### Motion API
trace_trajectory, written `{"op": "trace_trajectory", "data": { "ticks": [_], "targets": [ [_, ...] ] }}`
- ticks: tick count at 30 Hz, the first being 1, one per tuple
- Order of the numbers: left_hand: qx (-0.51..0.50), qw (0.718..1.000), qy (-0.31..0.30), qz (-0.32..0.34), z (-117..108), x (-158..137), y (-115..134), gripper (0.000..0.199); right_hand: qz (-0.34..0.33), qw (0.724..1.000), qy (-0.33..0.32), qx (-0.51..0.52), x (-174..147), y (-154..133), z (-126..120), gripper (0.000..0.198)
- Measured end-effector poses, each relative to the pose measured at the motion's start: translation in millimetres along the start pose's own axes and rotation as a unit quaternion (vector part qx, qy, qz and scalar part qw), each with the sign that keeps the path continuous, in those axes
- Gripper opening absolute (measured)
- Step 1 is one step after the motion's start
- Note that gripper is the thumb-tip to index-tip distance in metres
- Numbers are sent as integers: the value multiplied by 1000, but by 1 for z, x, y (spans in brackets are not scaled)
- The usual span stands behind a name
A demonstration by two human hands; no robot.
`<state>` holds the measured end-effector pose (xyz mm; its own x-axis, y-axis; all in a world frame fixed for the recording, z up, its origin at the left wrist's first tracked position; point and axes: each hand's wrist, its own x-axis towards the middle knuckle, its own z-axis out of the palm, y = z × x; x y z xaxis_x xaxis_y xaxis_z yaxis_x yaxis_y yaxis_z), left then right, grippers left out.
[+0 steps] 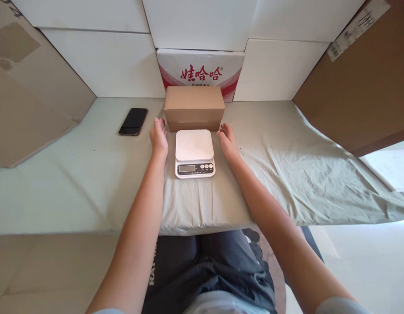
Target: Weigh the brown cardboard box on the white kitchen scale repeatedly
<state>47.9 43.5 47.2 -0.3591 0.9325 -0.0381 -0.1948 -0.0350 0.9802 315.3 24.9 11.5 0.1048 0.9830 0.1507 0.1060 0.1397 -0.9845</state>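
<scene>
A white kitchen scale (194, 146) lies flat on the cloth, its small display and round buttons on the edge closest to me. Right behind it is a closed brown cardboard box (194, 109). My left hand (159, 136) is upright by the box's front left corner, fingers stretched forward, holding nothing. On the other side, my right hand (227, 138) is near the front right corner, fingers apart and palm turned inward. Whether either hand's fingertips touch the box I cannot tell. The scale's platform bears nothing.
A black smartphone (133, 121) lies left of my left hand. White boxes form a wall at the back, one with red lettering (202, 73). Large cardboard boxes stand at the left (35, 96) and right (362, 83). The pale green cloth (277, 174) is wrinkled on the right.
</scene>
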Motion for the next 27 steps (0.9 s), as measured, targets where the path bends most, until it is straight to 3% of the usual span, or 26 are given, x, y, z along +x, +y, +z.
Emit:
{"op": "trace_trajectory", "data": {
  "ticks": [3,13,27],
  "targets": [
    [-9,1000,-12,7,2,2,-3,61,45,999,20,-1,-2,-6,1,94],
    [-22,999,-39,20,5,2,-5,60,34,999,10,12,1,-7,0,105],
    [-31,999,-40,15,12,-10,6,59,23,999,1,23,1,-9,1,94]
  ]
}}
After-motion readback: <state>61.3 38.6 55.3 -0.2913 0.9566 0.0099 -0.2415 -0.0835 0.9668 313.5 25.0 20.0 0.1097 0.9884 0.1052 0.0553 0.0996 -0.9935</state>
